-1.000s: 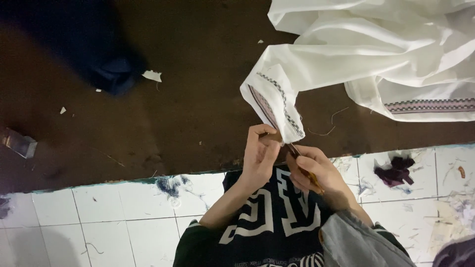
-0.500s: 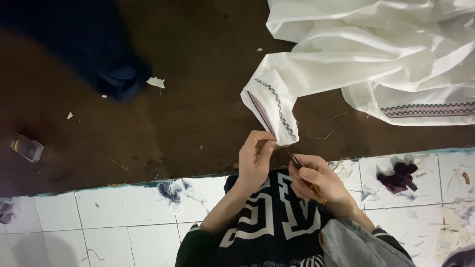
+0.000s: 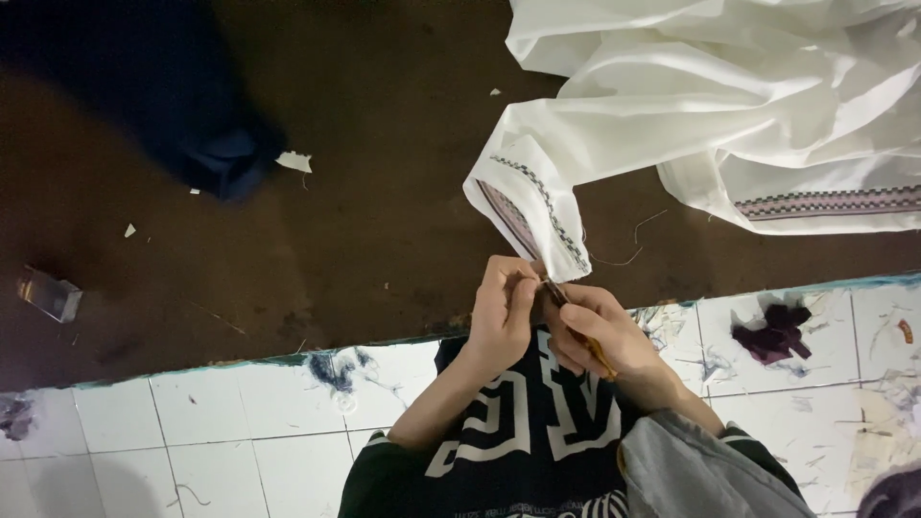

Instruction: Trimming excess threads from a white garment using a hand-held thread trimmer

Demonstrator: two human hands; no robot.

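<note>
Hands at cuff | left hand (image 3: 501, 305) pinches embroidered corner of white garment (image 3: 729, 105) at brown mat's (image 3: 365, 221) edge | right hand (image 3: 597, 331) grips thin brown tool (image 3: 576, 321) beside it | risk: tool slip could snag stitching.

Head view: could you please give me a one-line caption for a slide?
Left hand and right hand pinch the embroidered cuff of a white garment over a dark brown surface.

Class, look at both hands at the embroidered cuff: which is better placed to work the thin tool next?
Probably the right hand: its grip already holds the thin brown stick-like tool, while the left hand pinches the white embroidered fabric cuff.
</note>
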